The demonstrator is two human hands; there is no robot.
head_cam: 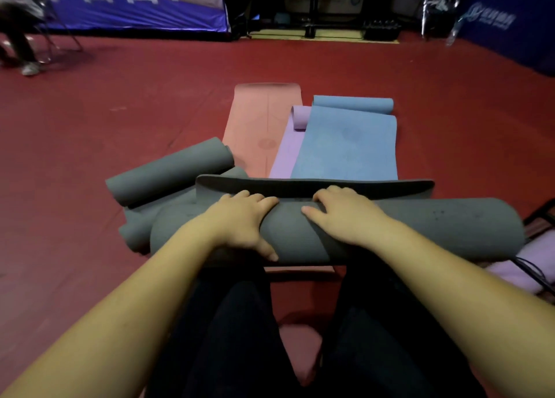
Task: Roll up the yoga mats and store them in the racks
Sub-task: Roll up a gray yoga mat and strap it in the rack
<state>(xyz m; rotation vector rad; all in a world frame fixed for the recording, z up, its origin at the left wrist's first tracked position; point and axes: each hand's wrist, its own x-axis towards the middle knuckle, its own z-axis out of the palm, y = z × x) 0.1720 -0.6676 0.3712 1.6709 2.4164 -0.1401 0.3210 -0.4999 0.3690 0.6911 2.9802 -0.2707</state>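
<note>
Both hands were down on the big grey roll [420,226], which lay crosswise on the red floor [90,145] right in front of the person's knees. The left hand [240,220] lay over the top of the roll with fingers spread and the thumb hooked down its near side; the right hand [342,214] was planted beside it, fingers reaching over the crest and curling onto the far side. Neither hand closed fully round the mat, it was far too thick; they pressed and cupped it. The mat's loose end [315,186] stood up just behind the fingers as a dark, curling lip.

Off to the left, touching the roll, sat a second grey mat [171,169], partly rolled and lying at an angle. Beyond, three mats stretched away side by side: a pink mat [258,127] flat, a purple mat [288,148] with its far end curled, and a blue mat [345,145] overlapping the purple, its far end rolled too. A blue banner [135,4] hung at the back wall.
</note>
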